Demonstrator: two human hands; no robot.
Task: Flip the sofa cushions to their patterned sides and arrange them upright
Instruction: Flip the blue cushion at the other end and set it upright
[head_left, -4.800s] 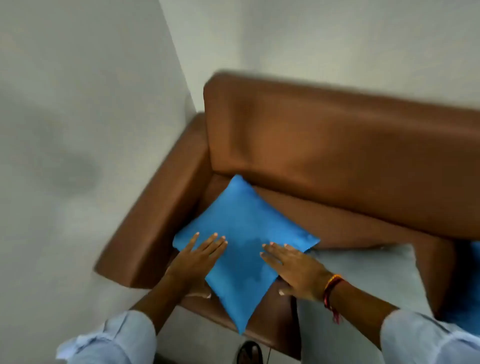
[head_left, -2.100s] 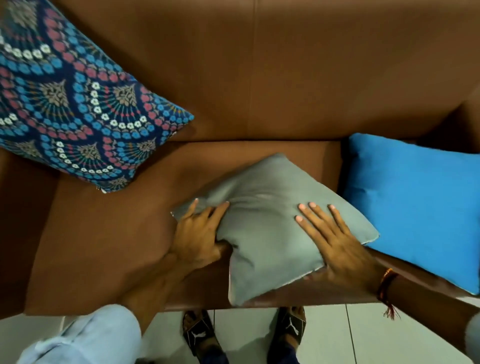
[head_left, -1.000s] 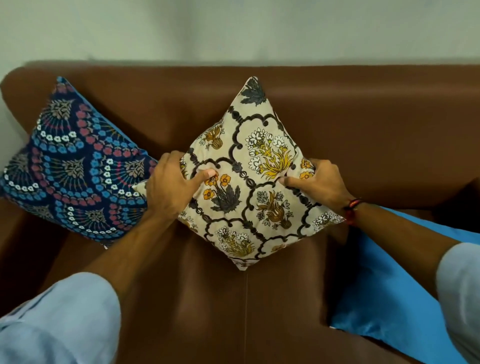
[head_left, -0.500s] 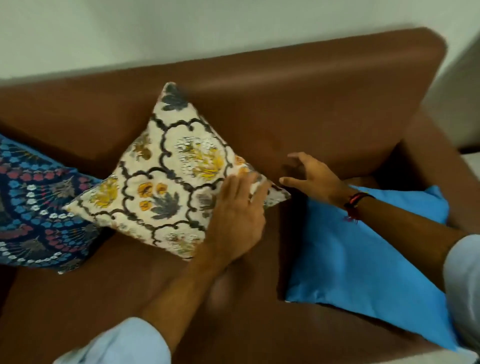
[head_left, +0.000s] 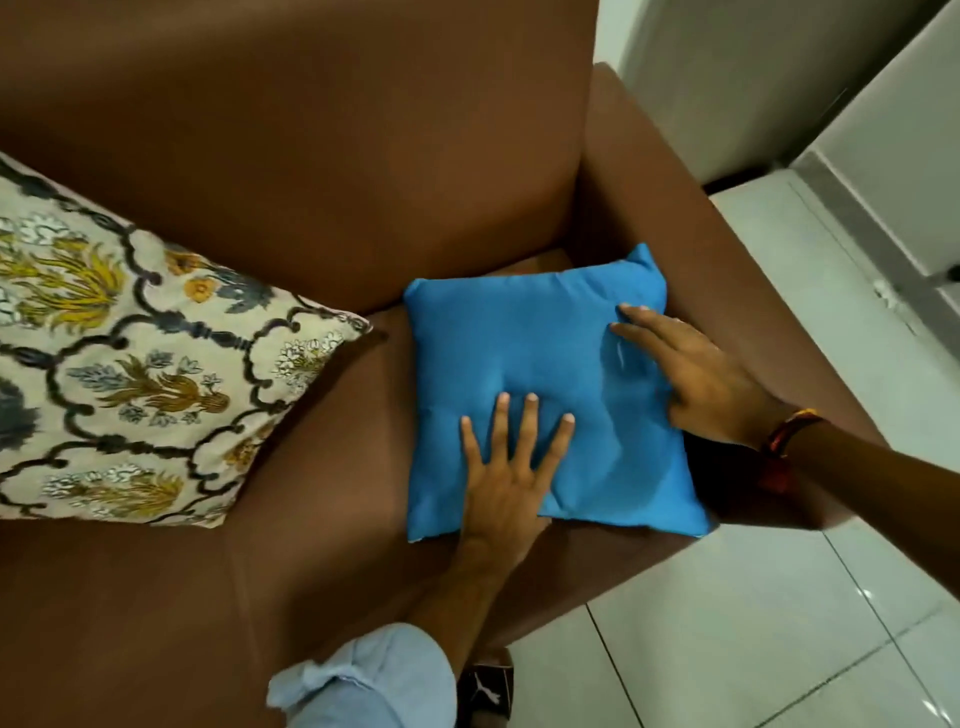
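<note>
**One cushion up, blue one left**

The floral cushion (head_left: 130, 353) stood patterned side out against the sofa (head_left: 311, 130) back. The blue cushion (head_left: 545, 395) lay flat, plain face up, by the right armrest, square, one corner toward the back. Left hand (head_left: 506, 478) and right hand (head_left: 696, 379) pressed on it, fingers spread, gripping nothing.
</note>
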